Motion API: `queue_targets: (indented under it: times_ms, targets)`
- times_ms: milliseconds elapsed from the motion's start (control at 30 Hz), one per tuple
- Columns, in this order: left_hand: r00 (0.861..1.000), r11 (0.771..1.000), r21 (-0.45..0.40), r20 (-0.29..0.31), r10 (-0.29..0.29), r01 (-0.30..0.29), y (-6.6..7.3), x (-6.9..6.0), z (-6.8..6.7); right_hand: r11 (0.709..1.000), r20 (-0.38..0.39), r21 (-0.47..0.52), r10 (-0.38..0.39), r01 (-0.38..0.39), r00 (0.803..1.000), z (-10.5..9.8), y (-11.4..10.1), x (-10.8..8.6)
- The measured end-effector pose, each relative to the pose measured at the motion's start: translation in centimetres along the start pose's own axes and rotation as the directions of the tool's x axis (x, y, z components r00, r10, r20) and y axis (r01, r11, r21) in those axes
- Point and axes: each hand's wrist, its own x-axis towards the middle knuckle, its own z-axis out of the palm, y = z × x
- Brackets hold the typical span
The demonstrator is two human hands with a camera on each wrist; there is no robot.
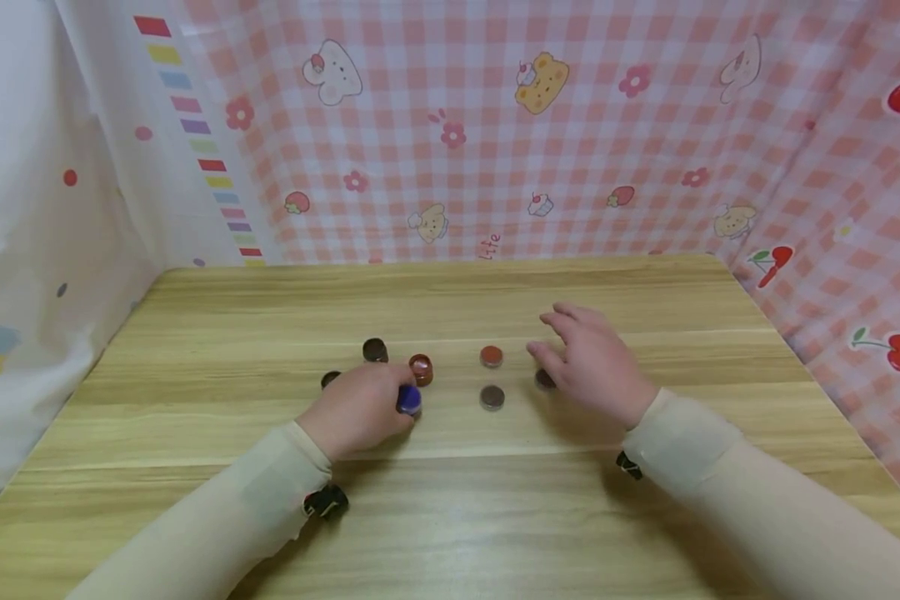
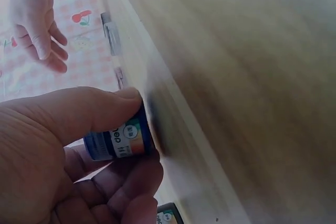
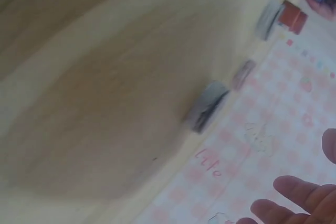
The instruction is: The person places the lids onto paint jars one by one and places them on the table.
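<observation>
My left hand (image 1: pixel 362 410) pinches a small blue paint jar (image 1: pixel 409 400) between thumb and fingers. In the left wrist view the jar (image 2: pixel 123 139) lies on its side in the grip, its printed label showing, close to the wooden surface. Just beyond it stands a reddish-brown jar (image 1: pixel 421 369). My right hand (image 1: pixel 596 362) hovers with loosely spread fingers and holds nothing. A dark round lid-like disc (image 1: pixel 544 380) is partly hidden beneath that hand. Between the hands lie an orange-red disc (image 1: pixel 491 357) and a brown disc (image 1: pixel 492 397), both flat with pale rims.
A dark jar (image 1: pixel 375 350) stands behind the left hand, and another dark jar (image 1: pixel 331 379) is partly covered by it. The wooden table (image 1: pixel 480 508) is bordered by a pink checked cloth (image 1: pixel 457 167) at the back and right, and white cloth (image 1: pixel 37 208) at left.
</observation>
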Motion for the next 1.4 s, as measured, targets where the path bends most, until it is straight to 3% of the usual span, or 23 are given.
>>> queue_targets:
  times_ms: [400,900,1133,1400]
  targets:
    - [0.998,0.999,0.025,0.059,-0.028,0.026,0.1,0.2,0.0,0.995,0.062,-0.088,0.043,-0.038,0.997,-0.5,2.5,0.7]
    - [0.996,0.999,0.03,0.083,-0.04,0.038,-0.1,0.3,0.2,0.991,0.082,-0.124,0.064,-0.054,0.995,-0.3,3.2,0.9]
    - [0.996,0.999,0.001,0.07,-0.053,0.054,-0.2,0.0,0.1,0.989,0.084,-0.137,0.063,-0.051,0.994,-0.1,3.3,0.9]
    - [0.999,0.997,-0.073,-0.01,-0.033,0.032,-0.3,-0.3,-1.2,0.99,0.088,-0.129,0.068,-0.056,0.994,0.0,3.3,0.9]
